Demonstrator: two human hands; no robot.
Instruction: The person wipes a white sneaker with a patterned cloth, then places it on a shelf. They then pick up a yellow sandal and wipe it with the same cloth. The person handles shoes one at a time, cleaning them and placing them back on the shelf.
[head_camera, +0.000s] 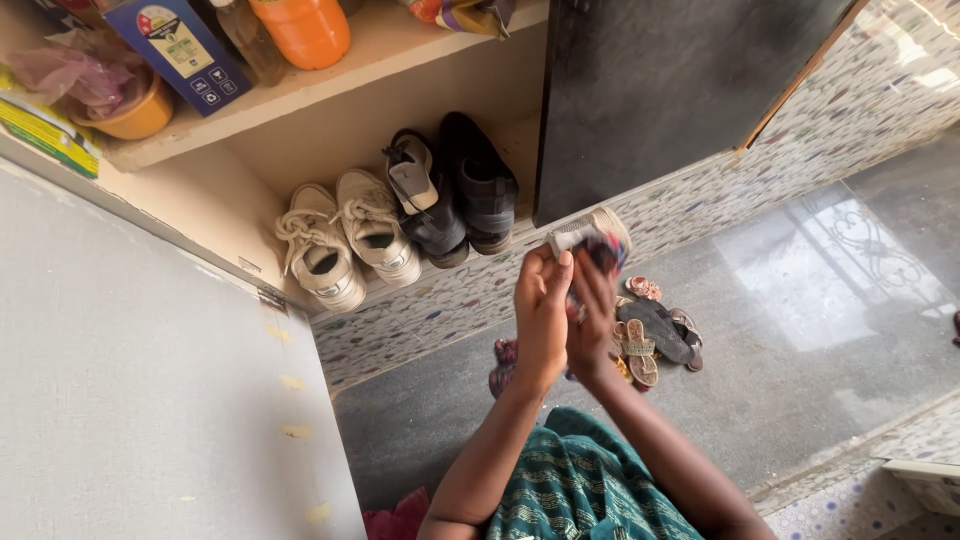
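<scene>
A view from above looks down on a grey, polished stone floor (800, 330) that reflects window light, edged by a low wall of speckled mosaic tile (700, 190). At the left stands a pale grey cupboard door (130, 380), swung open, its surface finely textured. A dark, matte door (660, 90) covers the cupboard's right half.

Inside, a cream-coloured wooden shelf (300, 170) holds two pairs of footwear side by side: white lace-up sneakers (345, 240) with scuffed rubber soles, and black leather shoes (455, 195) to their right. On the shelf above sit an orange plastic bottle (305, 28), a blue carton (180, 45) and a yellow bowl (140, 115) stuffed with crumpled pink plastic.

The person wears a green patterned garment (580, 490). Both arms are raised in front of the cupboard, hands pressed close together. The left hand (542, 320) and the right hand (592, 315) have their fingers curled tight around a small shoe (592, 238) (pale sole, dark patterned cloth upper). The shoe sticks up above the fingertips, its sole end pointing toward the shelf, its lower part hidden between the palms.

Below the hands, on the floor, lies a loose heap of sandals (650, 335), woven tan and black, strappy and flat.
</scene>
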